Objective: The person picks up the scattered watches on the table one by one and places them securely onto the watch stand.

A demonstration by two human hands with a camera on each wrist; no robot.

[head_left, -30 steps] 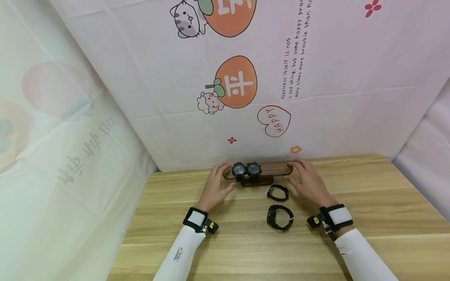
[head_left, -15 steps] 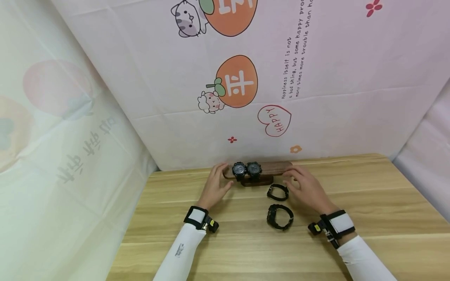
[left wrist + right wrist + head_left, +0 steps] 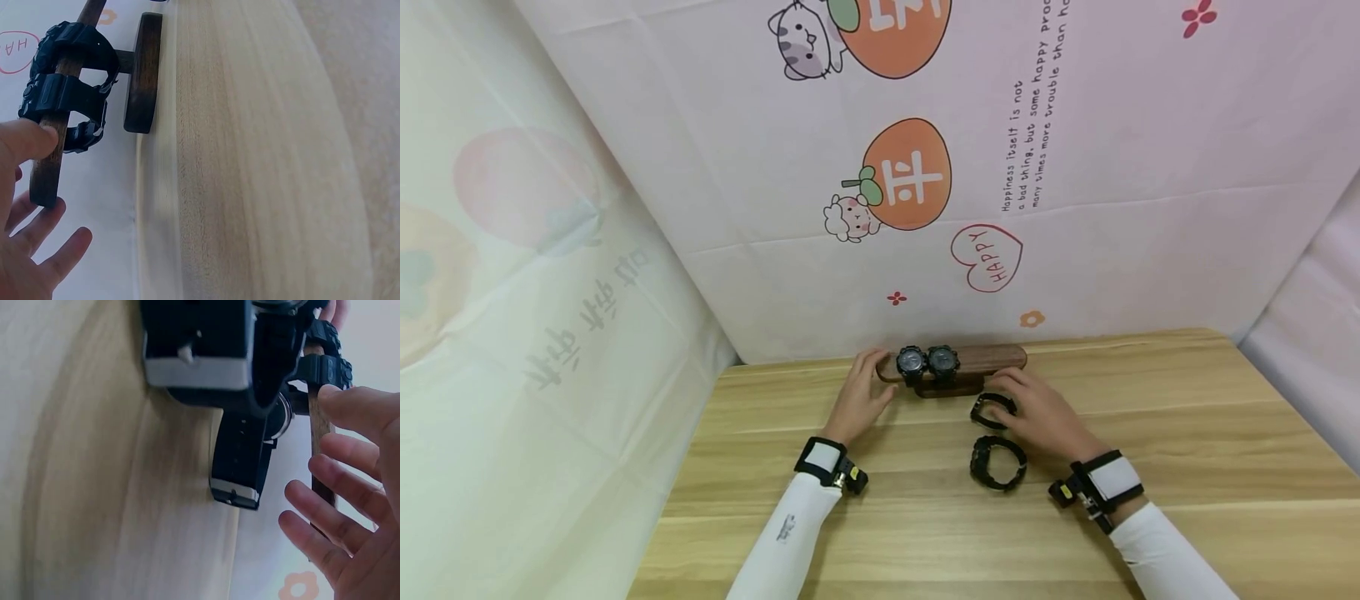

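At the table's back, my left hand (image 3: 854, 407) holds the left end of a dark wooden watch stand (image 3: 992, 359), thumb on the bar in the left wrist view. Two black watches, a left one (image 3: 912, 362) and a right one (image 3: 943, 362), hang side by side on the bar with their straps looped round it. My right hand (image 3: 1037, 414) hovers at a smaller black watch (image 3: 977, 411), partly covering it. In the right wrist view its fingers (image 3: 334, 522) are spread, holding nothing, and that watch's strap (image 3: 236, 459) shows below the bar. A larger black watch (image 3: 980, 462) lies on its side nearer me.
The wooden table (image 3: 880, 533) meets a printed white cloth (image 3: 1120, 250) hanging right behind the stand. Another cloth wall (image 3: 587, 400) rises on the left. The stand's base (image 3: 144, 75) sits near the table's back edge.
My right hand has left the stand's right end and moved left and toward me, over the smaller watch. My left hand stays at the stand's left end.
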